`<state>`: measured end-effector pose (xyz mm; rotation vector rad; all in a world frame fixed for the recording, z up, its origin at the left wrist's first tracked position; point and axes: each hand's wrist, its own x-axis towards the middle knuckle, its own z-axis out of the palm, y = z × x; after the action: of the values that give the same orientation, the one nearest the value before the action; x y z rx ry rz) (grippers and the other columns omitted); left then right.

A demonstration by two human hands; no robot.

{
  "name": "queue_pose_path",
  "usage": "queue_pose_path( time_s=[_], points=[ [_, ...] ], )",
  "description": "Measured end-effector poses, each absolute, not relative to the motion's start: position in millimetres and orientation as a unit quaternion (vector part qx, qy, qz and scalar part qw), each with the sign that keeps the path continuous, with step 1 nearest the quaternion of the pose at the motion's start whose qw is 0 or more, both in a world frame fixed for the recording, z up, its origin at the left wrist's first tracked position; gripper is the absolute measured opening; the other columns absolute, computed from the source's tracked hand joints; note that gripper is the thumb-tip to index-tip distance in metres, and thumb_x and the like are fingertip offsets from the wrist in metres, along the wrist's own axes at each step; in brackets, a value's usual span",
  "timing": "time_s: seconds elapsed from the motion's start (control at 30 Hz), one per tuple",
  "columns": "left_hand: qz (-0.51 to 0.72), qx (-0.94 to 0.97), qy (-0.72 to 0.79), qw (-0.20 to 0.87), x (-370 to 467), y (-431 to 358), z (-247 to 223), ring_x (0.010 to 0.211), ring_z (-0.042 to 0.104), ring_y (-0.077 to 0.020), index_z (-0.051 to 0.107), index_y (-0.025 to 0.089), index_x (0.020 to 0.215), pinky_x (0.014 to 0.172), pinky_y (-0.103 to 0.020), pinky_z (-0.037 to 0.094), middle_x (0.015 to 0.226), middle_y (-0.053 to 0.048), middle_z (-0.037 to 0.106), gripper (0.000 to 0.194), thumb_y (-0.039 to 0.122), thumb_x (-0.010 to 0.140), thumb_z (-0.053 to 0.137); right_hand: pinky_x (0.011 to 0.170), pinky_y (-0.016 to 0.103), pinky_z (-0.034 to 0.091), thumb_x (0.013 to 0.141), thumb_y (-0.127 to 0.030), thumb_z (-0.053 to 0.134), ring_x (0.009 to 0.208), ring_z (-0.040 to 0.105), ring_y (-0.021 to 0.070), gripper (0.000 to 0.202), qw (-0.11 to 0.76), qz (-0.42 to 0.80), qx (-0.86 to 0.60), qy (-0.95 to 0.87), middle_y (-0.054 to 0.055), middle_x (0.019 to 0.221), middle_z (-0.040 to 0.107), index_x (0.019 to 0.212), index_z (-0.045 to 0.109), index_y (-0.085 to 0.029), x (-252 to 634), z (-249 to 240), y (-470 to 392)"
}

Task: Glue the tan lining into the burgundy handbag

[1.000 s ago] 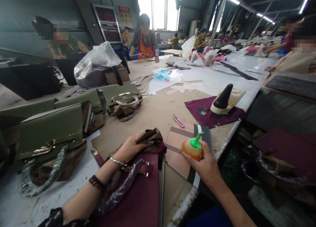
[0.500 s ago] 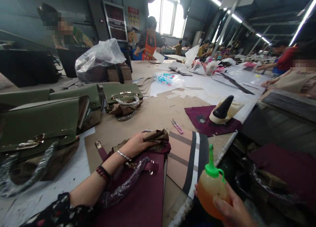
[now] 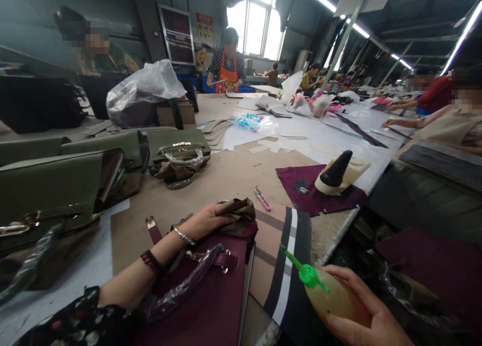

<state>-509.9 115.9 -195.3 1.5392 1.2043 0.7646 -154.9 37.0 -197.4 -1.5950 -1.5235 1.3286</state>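
tipped over since half a second ago, the glue bottle (image 3: 335, 298) now lies almost on its side in the right hand (image 3: 361, 313), its green nozzle (image 3: 299, 268) pointing up and left toward the striped panel (image 3: 286, 255); before, it stood upright with the nozzle straight up. the right hand's fingers are curled around the bottle's amber body, at the near right edge of the table, partly past the edge. the left hand (image 3: 205, 221) has hardly moved: it rests palm down, fingers closed loosely on the brown dust cloth (image 3: 237, 213) stuffed into the top of the maroon handbag (image 3: 214, 296), which lies flat at the near middle with its handle wrapped in clear film. the view has swung slightly, so the green handbags (image 3: 52, 185) on the left sit a little lower and nearer the frame edge.

the worktable (image 3: 233, 173) is covered in brown board, with white sheet further off. small pink snips (image 3: 262, 199) lie just beyond the striped panel. to the right, a black cone (image 3: 336, 168) leans on a cream form, both on a maroon leather piece (image 3: 301, 183). further left, a bulging plastic bag (image 3: 143, 87) sits on a stack. at the far end a person in an orange apron (image 3: 228, 75) stands under bright windows; other workers sit along the right side beneath strip lights.
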Motion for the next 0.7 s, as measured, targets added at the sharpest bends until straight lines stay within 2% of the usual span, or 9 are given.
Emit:
queue_pose_path(
  time_s=[0.07,0.17,0.27,0.37,0.53,0.7],
  points=[
    [0.307,0.626,0.509,0.505,-510.4,118.1,-195.7,0.102,0.059,-0.0237,0.061,0.017,0.117,0.094,-0.03,0.042,0.111,0.0,0.067,0.048,0.04,0.075,0.06,0.074,0.028,0.054,0.061,-0.05,0.074,0.09,0.062,0.0264,0.058,0.256,0.463,-0.597,-0.603,0.004,0.107,0.063,0.112,0.059,-0.028,-154.1,-200.5,42.8],
    [0.295,0.609,0.527,0.515,-509.1,121.0,-195.8,0.093,0.06,-0.0236,0.065,0.013,0.107,0.089,-0.031,0.044,0.098,-0.002,0.07,0.047,0.043,0.071,0.061,0.083,0.031,0.054,0.066,-0.044,0.075,0.1,0.061,0.0272,0.053,0.217,0.366,-0.556,-0.714,0.004,0.116,0.06,0.115,0.06,-0.032,-153.9,-202.6,52.9],
    [0.291,0.593,0.538,0.524,-507.3,122.0,-195.7,0.086,0.06,-0.0225,0.066,0.011,0.102,0.083,-0.03,0.046,0.092,-0.002,0.069,0.048,0.046,0.068,0.061,0.087,0.032,0.054,0.068,-0.037,0.076,0.102,0.061,0.0261,0.05,0.25,0.257,-0.48,-0.8,0.004,0.115,0.059,0.115,0.06,-0.033,-160.7,-197.2,61.9],
    [0.287,0.583,0.548,0.527,-507.1,121.8,-196.9,0.085,0.059,-0.0219,0.065,0.011,0.1,0.08,-0.029,0.046,0.092,-0.002,0.069,0.048,0.045,0.067,0.062,0.079,0.029,0.056,0.068,-0.032,0.075,0.095,0.064,0.0239,0.048,0.28,0.194,-0.423,-0.839,0.005,0.11,0.059,0.114,0.061,-0.032,-172.0,-189.2,68.5],
    [0.293,0.596,0.533,0.524,-508.5,121.2,-201.5,0.092,0.059,-0.0213,0.063,0.016,0.111,0.086,-0.027,0.045,0.101,0.001,0.068,0.047,0.043,0.072,0.063,0.077,0.027,0.055,0.075,-0.024,0.066,0.091,0.062,0.0202,0.042,0.267,0.156,-0.377,-0.873,0.005,0.105,0.056,0.116,0.056,-0.029,-184.6,-186.4,81.3],
    [0.28,0.602,0.53,0.527,-509.0,119.8,-198.6,0.099,0.059,-0.0217,0.052,0.019,0.129,0.091,-0.029,0.043,0.111,0.0,0.067,0.059,0.041,0.075,0.062,0.083,0.036,0.051,0.083,-0.015,0.054,0.098,0.053,0.0222,0.041,0.227,0.149,-0.351,-0.896,0.008,0.11,0.047,0.123,0.048,-0.026,-189.2,-189.4,91.2]
  ],
)
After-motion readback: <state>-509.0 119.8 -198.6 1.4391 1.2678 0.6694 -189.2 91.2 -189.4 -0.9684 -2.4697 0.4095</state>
